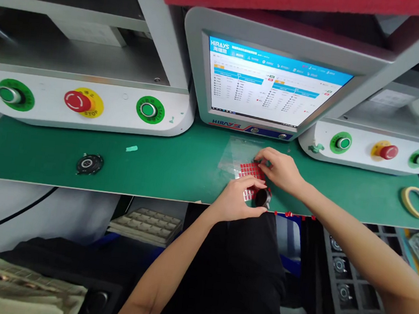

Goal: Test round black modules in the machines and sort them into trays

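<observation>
My left hand [240, 199] grips a small dark round part [263, 198] between thumb and fingers, just over the front edge of the green bench. Beneath and beyond it lies a sheet of small red stickers [250, 170], partly covered by my hands. A clear plastic bag [234, 152] is under the sheet. At the sheet's far right corner my right hand [276, 168] has thumb and forefinger pinched together. Whatever is between those fingertips, if anything, is too small to make out.
Behind the bench stands a monitor [269, 88], flanked by machines with green buttons and red stop buttons [77, 101]. Another black round part [89, 164] lies left. A tape roll [418, 203] rests right. Below are a compartment tray [356, 312] with parts and stacked pale trays [148, 224].
</observation>
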Available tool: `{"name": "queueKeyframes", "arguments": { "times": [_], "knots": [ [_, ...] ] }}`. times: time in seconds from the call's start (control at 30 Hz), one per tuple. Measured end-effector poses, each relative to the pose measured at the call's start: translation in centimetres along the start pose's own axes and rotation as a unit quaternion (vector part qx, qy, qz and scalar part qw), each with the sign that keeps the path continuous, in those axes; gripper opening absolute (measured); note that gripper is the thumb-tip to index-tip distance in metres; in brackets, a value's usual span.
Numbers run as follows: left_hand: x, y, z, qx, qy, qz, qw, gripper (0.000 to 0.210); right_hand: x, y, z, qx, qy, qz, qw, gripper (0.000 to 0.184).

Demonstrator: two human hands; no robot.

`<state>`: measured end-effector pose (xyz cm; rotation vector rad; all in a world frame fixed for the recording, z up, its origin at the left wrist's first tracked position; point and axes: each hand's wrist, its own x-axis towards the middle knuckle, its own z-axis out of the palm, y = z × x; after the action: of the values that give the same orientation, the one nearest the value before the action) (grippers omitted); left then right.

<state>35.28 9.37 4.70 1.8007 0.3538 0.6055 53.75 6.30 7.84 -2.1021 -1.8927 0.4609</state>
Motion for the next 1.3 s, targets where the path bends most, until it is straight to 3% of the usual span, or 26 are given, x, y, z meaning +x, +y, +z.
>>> {"name": "queueKeyframes", "arguments": {
  "times": [0.23,0.4,0.5,0.57,0.67,0.77,0.93,1.1,1.3],
  "knots": [
    [0.0,0.1,-0.1,0.010,-0.008,-0.003,1.000,0.038,0.3,-0.3,-0.3,0.001,0.002,0.020,1.000,0.019],
    [0.0,0.0,-0.1,0.016,-0.009,-0.003,1.000,0.037,0.4,-0.4,-0.6,0.066,-0.001,0.028,0.997,0.020],
    [0.2,-0.2,-0.2,0.020,-0.010,-0.002,1.000,0.037,0.5,-0.1,-0.6,0.131,0.030,0.041,0.990,0.019],
    [0.1,-0.2,-0.2,0.015,-0.011,-0.002,1.000,0.038,0.0,-0.1,-0.8,0.176,0.083,0.061,0.979,0.014],
    [-0.3,-0.3,-0.3,0.016,-0.014,-0.012,1.000,0.036,-2.3,-1.2,-1.3,0.234,0.212,0.105,0.943,0.009],
    [-0.1,-0.9,-0.4,0.017,-0.005,-0.032,0.999,0.037,-6.3,-2.9,-1.2,0.284,0.339,0.130,0.887,0.010],
    [-0.6,0.0,-0.2,-0.090,0.039,-0.075,0.992,0.046,-13.3,-5.1,0.2,0.375,0.471,0.153,0.784,0.011],
    [-4.8,3.4,0.9,-0.176,0.093,-0.113,0.973,0.059,-17.4,-6.2,0.5,0.459,0.478,0.147,0.734,0.019],
    [-7.6,6.2,1.5,-0.192,0.134,-0.106,0.966,0.051,-17.6,-9.2,-0.7,0.602,0.410,0.121,0.674,0.028]
  ]
}}
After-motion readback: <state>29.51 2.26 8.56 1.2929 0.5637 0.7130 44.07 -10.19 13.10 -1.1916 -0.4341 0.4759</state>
